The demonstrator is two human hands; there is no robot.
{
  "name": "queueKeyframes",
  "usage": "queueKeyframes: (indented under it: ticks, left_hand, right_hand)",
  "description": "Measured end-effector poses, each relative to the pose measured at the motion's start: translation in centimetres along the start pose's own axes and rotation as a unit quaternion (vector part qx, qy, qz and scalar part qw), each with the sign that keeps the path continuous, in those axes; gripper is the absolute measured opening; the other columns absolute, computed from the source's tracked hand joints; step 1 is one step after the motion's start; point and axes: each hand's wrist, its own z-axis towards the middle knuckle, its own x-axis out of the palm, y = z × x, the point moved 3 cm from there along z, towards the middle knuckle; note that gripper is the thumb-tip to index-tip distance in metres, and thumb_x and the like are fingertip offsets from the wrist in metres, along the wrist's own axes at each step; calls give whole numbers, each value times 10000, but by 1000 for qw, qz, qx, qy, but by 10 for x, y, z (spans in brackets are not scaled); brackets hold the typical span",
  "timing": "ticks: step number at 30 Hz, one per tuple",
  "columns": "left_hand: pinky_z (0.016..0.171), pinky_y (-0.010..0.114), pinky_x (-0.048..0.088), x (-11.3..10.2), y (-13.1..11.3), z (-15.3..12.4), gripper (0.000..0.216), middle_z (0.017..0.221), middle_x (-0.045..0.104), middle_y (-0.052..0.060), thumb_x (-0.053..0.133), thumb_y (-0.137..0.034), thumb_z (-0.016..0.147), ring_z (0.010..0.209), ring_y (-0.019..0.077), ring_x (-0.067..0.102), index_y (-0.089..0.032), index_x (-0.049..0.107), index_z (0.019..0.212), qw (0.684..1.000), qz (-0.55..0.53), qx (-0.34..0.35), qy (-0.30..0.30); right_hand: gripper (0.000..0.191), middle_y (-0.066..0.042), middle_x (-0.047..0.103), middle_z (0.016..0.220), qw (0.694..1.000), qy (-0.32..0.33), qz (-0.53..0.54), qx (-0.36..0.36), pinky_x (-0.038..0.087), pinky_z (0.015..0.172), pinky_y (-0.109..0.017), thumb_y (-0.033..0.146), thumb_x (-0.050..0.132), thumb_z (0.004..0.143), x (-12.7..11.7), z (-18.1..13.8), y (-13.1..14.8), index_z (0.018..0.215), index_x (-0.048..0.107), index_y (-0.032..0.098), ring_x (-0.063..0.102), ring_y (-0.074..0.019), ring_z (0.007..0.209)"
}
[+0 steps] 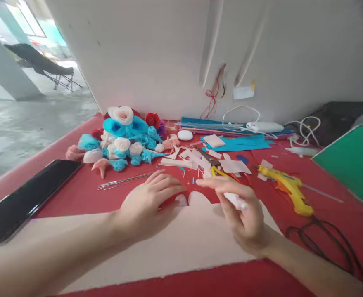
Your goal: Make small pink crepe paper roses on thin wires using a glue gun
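A wide sheet of pale pink paper [156, 255] lies across the front of the red-covered table, its far edge cut in rounded scallops. My left hand [153, 200] rests on that far edge, fingers stretched out and lying fairly flat. Just beyond its fingertips are a small pale piece [181, 201] and a rounded paper lobe [199, 199]. Above the sheet's right part, my right hand [243, 214] has its index finger extended leftward. A small whitish object [236, 201], blurred, is held by its curled fingers; its kind is unclear.
Blue, white and red paper flowers [122, 140] are heaped at the back left. Paper scraps [196, 159] and yellow-handled pliers [210, 159] lie mid-table. A yellow glue gun [288, 187] with a cord is at right, a black tray-like object [29, 202] at left, thin wires [125, 180] between.
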Motion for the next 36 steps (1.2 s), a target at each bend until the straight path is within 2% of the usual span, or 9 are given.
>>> queueKeyframes:
  ticks: [3, 5, 8, 12, 16, 19, 25, 30, 36]
  left_hand:
    - [898, 353, 412, -14, -15, 3, 268, 1034, 617, 43, 580, -185, 799, 1007, 190, 508, -192, 557, 1066, 1000, -15, 16, -14]
    - [960, 350, 382, -21, -29, 7, 402, 1112, 605, 54, 630, -264, 769, 1056, 189, 496, -178, 515, 1145, 997, -41, 58, -30]
    - [1014, 365, 332, -28, -49, 15, 383, 1118, 630, 47, 646, -298, 754, 1037, 182, 525, -159, 551, 1098, 989, -66, 125, -44]
    - [1073, 357, 250, -32, -61, 23, 224, 1032, 680, 3, 632, -220, 769, 1030, 162, 529, -164, 629, 986, 984, -64, 145, -78]
    - [1109, 363, 183, -31, -62, 25, 165, 1038, 680, -22, 605, -188, 786, 1027, 148, 533, -173, 660, 941, 985, -55, 142, -83]
    - [1116, 353, 173, -31, -62, 25, 150, 1023, 687, -24, 602, -178, 787, 1006, 135, 550, -163, 661, 924, 985, -60, 138, -82]
    - [1114, 361, 178, -31, -61, 25, 248, 1015, 690, 1, 657, -196, 742, 1000, 146, 557, -133, 635, 980, 986, -63, 134, -83]
    - [1065, 394, 255, -28, -57, 25, 155, 990, 699, 23, 610, -129, 765, 978, 167, 570, -140, 664, 909, 982, -77, 143, -92]
    - [963, 364, 375, -26, -53, 29, 110, 932, 715, 40, 658, -159, 736, 915, 166, 588, -149, 687, 841, 979, -140, 110, -98]
  right_hand:
    - [276, -106, 570, 1096, 999, 26, 2, -28, 449, 865, -365, 42, 406, 845, 6, 1, 4, 1090, 415, 168, 535, -176, 1015]
    - [220, -93, 592, 1039, 999, 34, -3, -42, 474, 822, -337, 90, 417, 860, 9, 2, 8, 1061, 429, 177, 548, -169, 963]
    - [162, -55, 613, 891, 998, 37, -21, -40, 498, 764, -263, 113, 443, 860, 11, 3, 15, 1004, 452, 187, 563, -143, 858]
    - [125, -53, 603, 836, 998, 41, -47, -16, 501, 734, -220, 152, 384, 890, 10, 5, 21, 978, 461, 197, 572, -137, 811]
    - [137, -63, 583, 789, 997, 25, -76, 4, 496, 679, -216, 140, 360, 890, 8, 6, 19, 995, 427, 195, 579, -143, 752]
    - [136, -70, 588, 842, 997, 23, -78, 3, 487, 722, -203, 133, 369, 883, 8, 7, 17, 993, 423, 193, 584, -137, 802]
    - [148, -45, 580, 780, 997, 13, -75, -2, 482, 694, -196, 108, 377, 870, 8, 9, 17, 897, 482, 208, 570, -124, 754]
    - [149, -45, 601, 758, 998, -2, -63, 0, 479, 673, -199, 98, 387, 867, 9, 8, 15, 852, 504, 188, 580, -125, 744]
    - [178, -16, 620, 783, 999, -3, -37, 14, 465, 710, -176, 58, 403, 852, 9, 10, 15, 821, 527, 183, 576, -96, 766]
